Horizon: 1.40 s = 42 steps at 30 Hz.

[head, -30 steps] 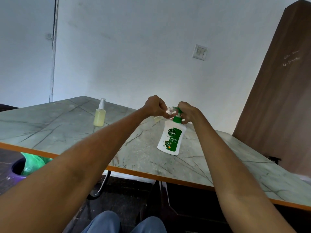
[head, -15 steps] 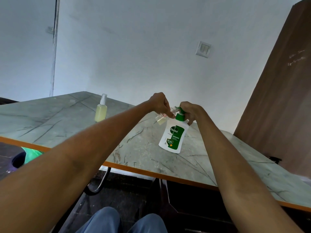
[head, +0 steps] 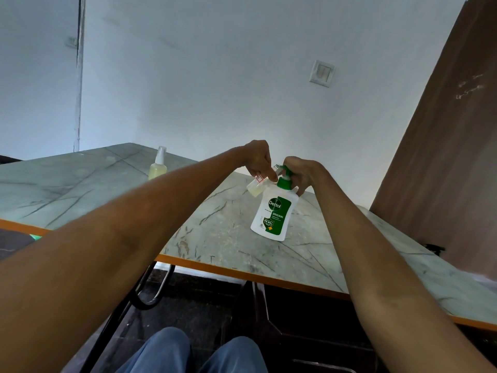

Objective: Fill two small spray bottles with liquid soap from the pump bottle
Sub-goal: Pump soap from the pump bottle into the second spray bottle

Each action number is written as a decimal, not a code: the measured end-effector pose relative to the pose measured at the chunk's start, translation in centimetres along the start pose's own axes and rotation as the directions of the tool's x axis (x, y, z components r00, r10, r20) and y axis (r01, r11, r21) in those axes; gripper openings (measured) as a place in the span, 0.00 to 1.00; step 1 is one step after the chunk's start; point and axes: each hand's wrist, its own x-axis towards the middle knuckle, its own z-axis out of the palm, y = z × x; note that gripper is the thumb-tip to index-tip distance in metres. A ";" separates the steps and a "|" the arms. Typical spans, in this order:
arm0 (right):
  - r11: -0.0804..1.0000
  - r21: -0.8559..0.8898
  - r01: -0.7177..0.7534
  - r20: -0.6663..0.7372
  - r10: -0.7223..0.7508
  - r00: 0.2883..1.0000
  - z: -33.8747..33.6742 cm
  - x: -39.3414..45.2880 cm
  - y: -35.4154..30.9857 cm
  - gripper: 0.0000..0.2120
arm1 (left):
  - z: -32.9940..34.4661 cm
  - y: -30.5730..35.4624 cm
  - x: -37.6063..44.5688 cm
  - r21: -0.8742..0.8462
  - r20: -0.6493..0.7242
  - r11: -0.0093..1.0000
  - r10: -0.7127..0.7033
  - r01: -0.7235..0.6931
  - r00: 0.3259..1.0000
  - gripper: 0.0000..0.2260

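A white and green pump bottle stands on the marble-pattern table. My right hand curls over its green pump head. My left hand pinches a small clear spray bottle, uncapped and tilted, with its mouth held up at the pump nozzle. Pale yellow liquid shows in its lower part. A second small spray bottle, capped and holding yellow liquid, stands upright at the far left of the table.
The table's orange front edge runs across in front of my knees. A brown wooden panel rises at the right. A white wall with a switch plate stands behind the table.
The view has tilted up slightly. My left hand has tipped the small bottle further, so more of its body shows below my fingers. My right hand stays on the pump head.
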 end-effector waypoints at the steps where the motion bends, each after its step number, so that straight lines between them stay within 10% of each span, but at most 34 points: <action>1: 1.000 0.005 0.003 0.002 -0.003 1.000 0.0 0.0 -0.1 0.12 | 0.0 0.0 0.0 0.007 -0.006 1.000 0.005 -0.005 1.000 0.18; 42: 1.000 0.017 0.018 -0.062 -0.017 0.998 0.2 -0.1 -0.3 0.11 | 0.1 -0.1 -0.3 0.017 -0.045 1.000 0.007 -0.007 0.999 0.18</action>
